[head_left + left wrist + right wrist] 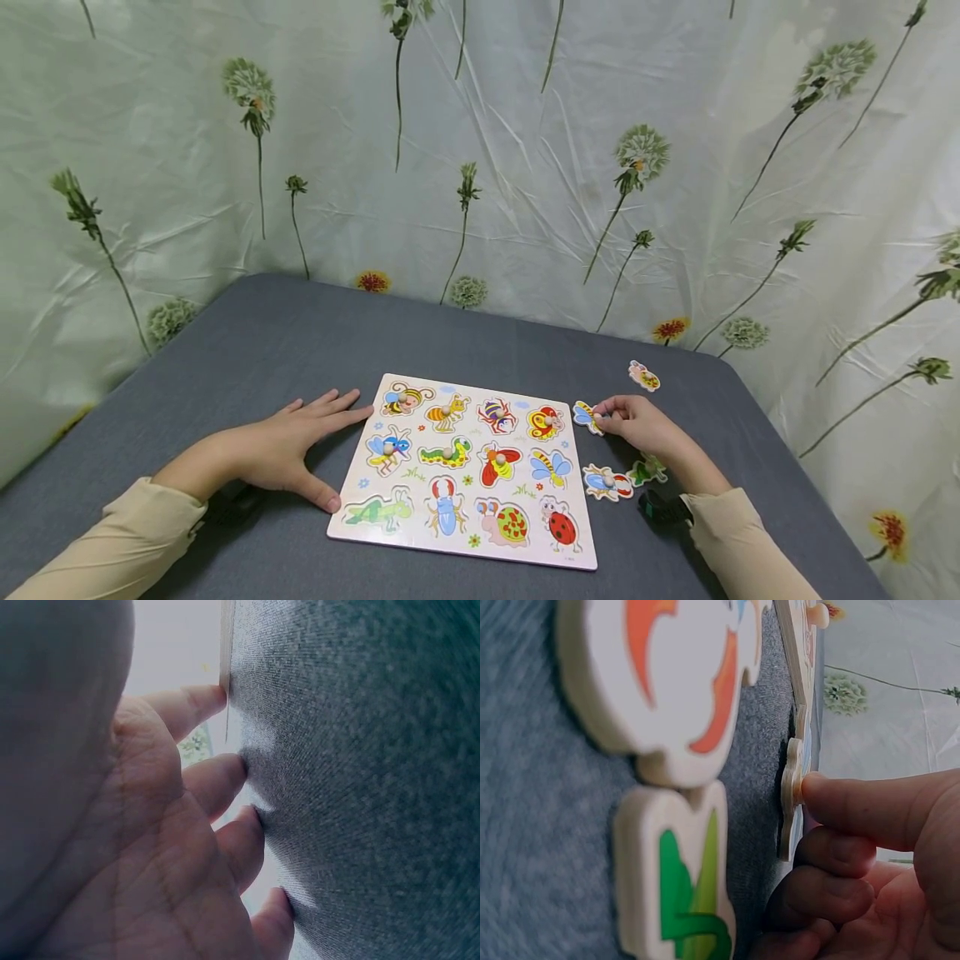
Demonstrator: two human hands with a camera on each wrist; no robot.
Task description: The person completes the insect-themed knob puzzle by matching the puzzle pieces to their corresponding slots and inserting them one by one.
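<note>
A wooden insect knob puzzle board point(540, 552) lies flat on the table. Fingers spread, my left hand point(288, 446) rests at its left edge, the thumb touching the lower left corner; the left wrist view shows fingertips point(232, 769) against the cloth. To the right of the board, my right hand point(637, 425) pinches the knob of a blue-winged dragonfly piece point(583, 417). From the right wrist, that piece point(788, 802) stands edge-on under the thumb. Nearer me lie a stag beetle piece point(600, 482) and a green piece point(647, 470), partly hidden by the right wrist.
Beyond the right hand lies a snail-like piece point(643, 377). Knobbed pieces such as the caterpillar point(435, 456) sit in the board; the bottom-row pictures show no knobs. Grey cloth point(300, 333) covers the table, and a dandelion-print curtain point(525, 208) hangs behind it.
</note>
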